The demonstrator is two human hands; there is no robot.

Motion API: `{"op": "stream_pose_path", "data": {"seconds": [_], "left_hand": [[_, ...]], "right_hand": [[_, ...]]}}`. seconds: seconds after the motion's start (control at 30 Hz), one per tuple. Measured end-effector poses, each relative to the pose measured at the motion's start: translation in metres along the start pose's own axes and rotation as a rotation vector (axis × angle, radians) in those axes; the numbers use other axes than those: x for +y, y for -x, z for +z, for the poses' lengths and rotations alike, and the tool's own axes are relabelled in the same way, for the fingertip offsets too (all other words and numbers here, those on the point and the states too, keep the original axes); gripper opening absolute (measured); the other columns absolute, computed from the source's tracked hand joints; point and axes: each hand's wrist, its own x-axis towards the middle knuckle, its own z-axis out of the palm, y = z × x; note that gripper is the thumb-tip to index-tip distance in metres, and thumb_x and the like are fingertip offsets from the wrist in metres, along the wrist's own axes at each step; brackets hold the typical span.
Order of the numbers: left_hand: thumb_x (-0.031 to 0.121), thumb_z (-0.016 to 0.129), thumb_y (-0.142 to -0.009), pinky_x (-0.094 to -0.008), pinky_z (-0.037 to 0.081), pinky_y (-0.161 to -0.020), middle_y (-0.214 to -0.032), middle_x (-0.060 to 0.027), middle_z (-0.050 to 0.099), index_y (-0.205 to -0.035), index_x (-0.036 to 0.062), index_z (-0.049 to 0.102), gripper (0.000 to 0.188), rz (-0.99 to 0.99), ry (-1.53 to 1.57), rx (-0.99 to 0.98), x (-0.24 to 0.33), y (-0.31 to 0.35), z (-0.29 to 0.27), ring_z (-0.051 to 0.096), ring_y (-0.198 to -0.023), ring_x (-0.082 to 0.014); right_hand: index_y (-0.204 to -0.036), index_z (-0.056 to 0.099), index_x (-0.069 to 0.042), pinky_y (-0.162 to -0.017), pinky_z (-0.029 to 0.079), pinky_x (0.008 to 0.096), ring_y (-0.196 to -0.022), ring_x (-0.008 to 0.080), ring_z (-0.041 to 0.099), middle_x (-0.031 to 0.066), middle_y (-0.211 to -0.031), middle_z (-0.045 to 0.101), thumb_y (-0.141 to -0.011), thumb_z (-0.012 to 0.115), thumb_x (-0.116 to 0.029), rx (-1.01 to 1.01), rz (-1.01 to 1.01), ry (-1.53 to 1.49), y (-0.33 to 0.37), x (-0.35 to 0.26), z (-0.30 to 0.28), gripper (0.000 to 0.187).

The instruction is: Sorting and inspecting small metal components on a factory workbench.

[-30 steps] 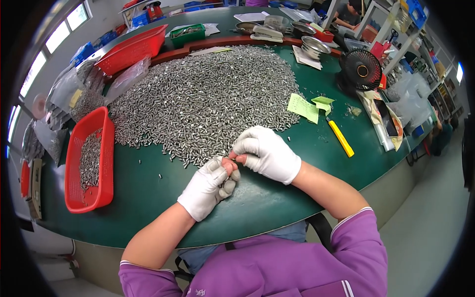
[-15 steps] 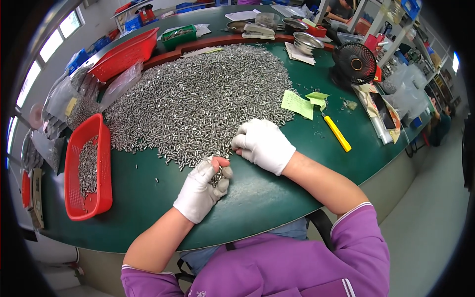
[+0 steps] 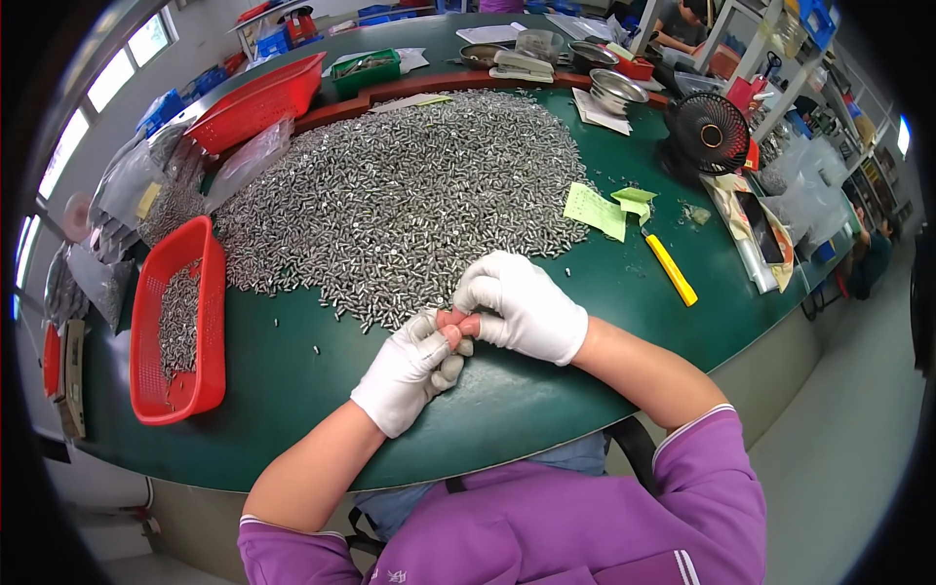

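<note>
Just past my pinched fingers (image 3: 451, 334), small silver metal pins (image 3: 409, 195) lie every way, nearest my white-gloved right hand (image 3: 527, 310); what's gripped is hidden.

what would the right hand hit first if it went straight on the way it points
Most likely the left hand: the right hand points left toward it, and their fingertips look to be touching, though depth there is hard to judge.

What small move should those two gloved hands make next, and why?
Perhaps lift the right hand away from the left hand toward the pile of small metal pieces: the hands touch, and the pile lies just beyond them. Whatever they pinch is hidden.
</note>
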Motion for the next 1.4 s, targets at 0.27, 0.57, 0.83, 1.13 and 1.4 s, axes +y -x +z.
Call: {"op": "stream_pose_path", "data": {"seconds": [0.27, 0.57, 0.83, 1.13, 1.4], "left_hand": [[0.031, 0.065, -0.091, -0.0195, 0.04, -0.058, -0.084, 0.0002, 0.06, -0.098, 0.0117, 0.059, 0.022, 0.034, 0.034, 0.0, -0.001, -0.001, -0.002, 0.051, -0.067, -0.0079], [0.031, 0.061, -0.093, -0.0213, 0.043, -0.066, -0.091, -0.0008, 0.059, -0.102, 0.0117, 0.06, 0.022, 0.033, 0.04, 0.015, 0.0, 0.001, -0.005, 0.052, -0.073, -0.01], [0.026, 0.064, -0.092, -0.02, 0.039, -0.061, -0.09, 0.0003, 0.06, -0.106, 0.0122, 0.059, 0.02, 0.046, 0.075, -0.011, 0.0, 0.001, -0.002, 0.05, -0.069, -0.0074], [0.024, 0.066, -0.091, -0.0183, 0.038, -0.056, -0.084, 0.0016, 0.06, -0.101, 0.0139, 0.059, 0.016, 0.044, 0.014, 0.06, -0.002, 0.0, 0.002, 0.049, -0.064, -0.0051], [0.029, 0.065, -0.091, -0.0203, 0.042, -0.059, -0.084, 0.0004, 0.061, -0.099, 0.011, 0.06, 0.02, 0.047, 0.028, 0.076, -0.001, 0.001, 0.004, 0.052, -0.066, -0.0089]], "right_hand": [[-0.089, 0.068, -0.013, -0.075, 0.05, 0.0401, -0.084, 0.0273, 0.06, 0.0058, -0.087, 0.062, -0.078, 0.068, -0.02, 0.071, 0.048, 0.116, 0.002, 0.013, 0.003, 0.013], [-0.087, 0.069, -0.013, -0.074, 0.049, 0.0404, -0.083, 0.0279, 0.06, 0.0064, -0.083, 0.062, -0.075, 0.07, -0.023, -0.064, 0.15, 0.326, 0.002, 0.011, 0.01, 0.016], [-0.087, 0.068, -0.011, -0.073, 0.049, 0.0394, -0.083, 0.0279, 0.06, 0.0078, -0.082, 0.061, -0.078, 0.068, -0.018, 0.006, 0.185, 0.352, 0.003, 0.017, 0.007, 0.011], [-0.091, 0.07, -0.01, -0.073, 0.05, 0.0338, -0.081, 0.0249, 0.061, 0.0076, -0.084, 0.062, -0.08, 0.071, -0.017, 0.011, 0.131, -0.285, 0.003, -0.002, 0.007, 0.013], [-0.089, 0.07, -0.017, -0.074, 0.05, 0.0385, -0.084, 0.026, 0.06, 0.0051, -0.086, 0.062, -0.078, 0.069, -0.02, 0.068, 0.129, 0.233, 0.004, 0.017, 0.008, 0.012]]}}
